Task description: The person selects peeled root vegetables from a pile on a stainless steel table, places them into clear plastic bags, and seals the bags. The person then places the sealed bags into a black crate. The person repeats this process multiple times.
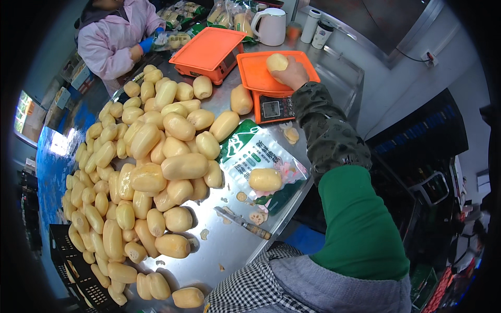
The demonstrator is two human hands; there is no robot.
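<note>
My right hand [294, 74] grips a peeled lotus root segment [277, 62] at the orange tray of a digital scale [253, 80]. Whether the segment touches the tray, I cannot tell. Just left of the scale stands another lotus root segment [241, 100]. Below it, a printed plastic bag [244, 152] lies flat with one lotus root segment [265, 179] on top. A knife with a wooden handle [256, 230] rests close to the table's front edge, among thin cut slices [258, 217]. My left hand is out of view.
A large heap of lotus root segments [148, 176] covers the left of the metal table [223, 246]. Beyond stand a second orange scale [213, 47], an electric kettle [273, 27] and two tumblers [316, 29]. Across the table, a co-worker's blue-gloved hand [146, 45] holds a filled bag [172, 41].
</note>
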